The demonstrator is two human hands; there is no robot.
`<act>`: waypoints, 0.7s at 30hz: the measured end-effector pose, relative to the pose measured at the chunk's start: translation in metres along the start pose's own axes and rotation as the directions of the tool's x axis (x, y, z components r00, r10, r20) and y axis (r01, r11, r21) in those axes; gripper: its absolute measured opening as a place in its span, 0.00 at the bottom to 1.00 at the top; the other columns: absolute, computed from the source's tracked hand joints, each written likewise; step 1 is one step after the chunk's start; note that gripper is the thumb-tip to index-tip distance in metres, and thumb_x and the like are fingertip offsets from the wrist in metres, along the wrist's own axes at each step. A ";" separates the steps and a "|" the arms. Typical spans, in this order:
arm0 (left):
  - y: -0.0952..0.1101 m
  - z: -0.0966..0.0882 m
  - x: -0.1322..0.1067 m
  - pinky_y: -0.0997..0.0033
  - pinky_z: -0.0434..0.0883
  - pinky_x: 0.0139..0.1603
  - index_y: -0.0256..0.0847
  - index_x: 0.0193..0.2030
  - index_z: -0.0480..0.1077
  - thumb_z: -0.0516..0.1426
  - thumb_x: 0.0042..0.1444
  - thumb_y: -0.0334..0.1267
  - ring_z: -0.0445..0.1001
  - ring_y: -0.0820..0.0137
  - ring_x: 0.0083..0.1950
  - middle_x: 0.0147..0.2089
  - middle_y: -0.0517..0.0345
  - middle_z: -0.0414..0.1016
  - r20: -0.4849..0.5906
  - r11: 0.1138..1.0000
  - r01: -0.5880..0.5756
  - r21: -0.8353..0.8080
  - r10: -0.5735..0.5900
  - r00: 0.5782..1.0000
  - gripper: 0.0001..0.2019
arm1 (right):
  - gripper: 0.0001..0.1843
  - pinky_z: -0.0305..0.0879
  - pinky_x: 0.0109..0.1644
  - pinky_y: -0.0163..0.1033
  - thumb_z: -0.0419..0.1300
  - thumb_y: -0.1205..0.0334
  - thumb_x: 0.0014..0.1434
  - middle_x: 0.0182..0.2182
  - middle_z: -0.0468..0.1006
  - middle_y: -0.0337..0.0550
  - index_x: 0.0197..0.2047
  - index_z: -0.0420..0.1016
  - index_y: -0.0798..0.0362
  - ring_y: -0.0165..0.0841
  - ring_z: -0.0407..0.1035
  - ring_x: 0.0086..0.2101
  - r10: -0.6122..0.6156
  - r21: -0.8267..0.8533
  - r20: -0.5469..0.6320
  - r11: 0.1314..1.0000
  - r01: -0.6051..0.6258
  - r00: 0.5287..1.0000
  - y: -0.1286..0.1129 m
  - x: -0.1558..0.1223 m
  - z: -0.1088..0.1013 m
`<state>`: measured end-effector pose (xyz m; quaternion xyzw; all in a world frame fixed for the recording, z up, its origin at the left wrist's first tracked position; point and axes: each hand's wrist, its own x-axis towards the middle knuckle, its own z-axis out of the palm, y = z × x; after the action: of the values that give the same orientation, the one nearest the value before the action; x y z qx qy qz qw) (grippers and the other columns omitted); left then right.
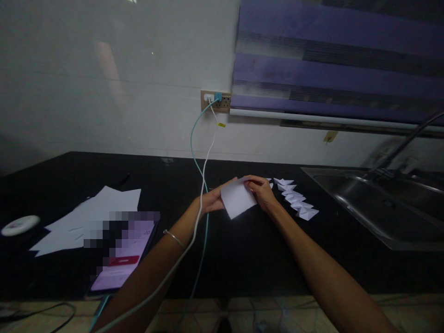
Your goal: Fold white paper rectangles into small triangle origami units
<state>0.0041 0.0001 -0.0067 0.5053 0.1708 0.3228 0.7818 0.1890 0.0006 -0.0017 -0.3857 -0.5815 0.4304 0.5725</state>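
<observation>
Both of my hands hold one folded white paper (237, 200) just above the black counter (249, 249), near its middle. My left hand (212, 200) grips the paper's left edge with closed fingers. My right hand (261, 190) pinches its upper right corner. A thin bracelet sits on my left wrist. Just right of my right hand lies a row of several small folded white paper shapes (294, 199).
A stack of loose white sheets (88, 219) and a lit phone (123, 259) lie on the counter at left, with a white round object (20, 225) at the far left. Two cables (201, 171) hang from a wall socket (215, 100). A steel sink (381, 208) is at right.
</observation>
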 end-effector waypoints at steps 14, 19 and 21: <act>0.008 0.012 0.001 0.72 0.69 0.32 0.30 0.53 0.67 0.63 0.50 0.41 0.75 0.69 0.31 0.35 0.46 0.76 -0.213 0.973 -0.158 0.171 0.193 0.958 0.25 | 0.18 0.58 0.23 0.32 0.57 0.46 0.51 0.30 0.73 0.40 0.36 0.73 0.51 0.31 0.67 0.28 0.186 0.262 -0.069 0.951 -0.162 0.980 -0.006 0.004 0.007; 0.008 0.012 0.003 0.73 0.69 0.31 0.28 0.53 0.67 0.63 0.51 0.40 0.73 0.72 0.27 0.31 0.49 0.76 -0.305 0.963 -0.219 0.157 0.258 0.917 0.25 | 0.19 0.54 0.21 0.31 0.62 0.43 0.48 0.21 0.67 0.36 0.28 0.69 0.52 0.28 0.64 0.22 0.146 0.089 0.011 0.985 -0.147 0.989 -0.002 -0.001 0.012; 0.009 0.013 0.002 0.73 0.69 0.31 0.28 0.53 0.67 0.63 0.51 0.40 0.72 0.72 0.26 0.31 0.49 0.77 -0.300 0.963 -0.212 0.166 0.254 0.920 0.25 | 0.19 0.56 0.21 0.32 0.64 0.44 0.47 0.21 0.66 0.35 0.25 0.68 0.52 0.27 0.63 0.21 0.102 0.037 0.025 0.994 -0.103 0.994 -0.002 -0.003 0.014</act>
<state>0.0101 -0.0051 0.0067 0.5135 0.2538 0.4791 0.6651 0.1757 -0.0031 -0.0006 -0.3990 -0.5592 0.4748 0.5502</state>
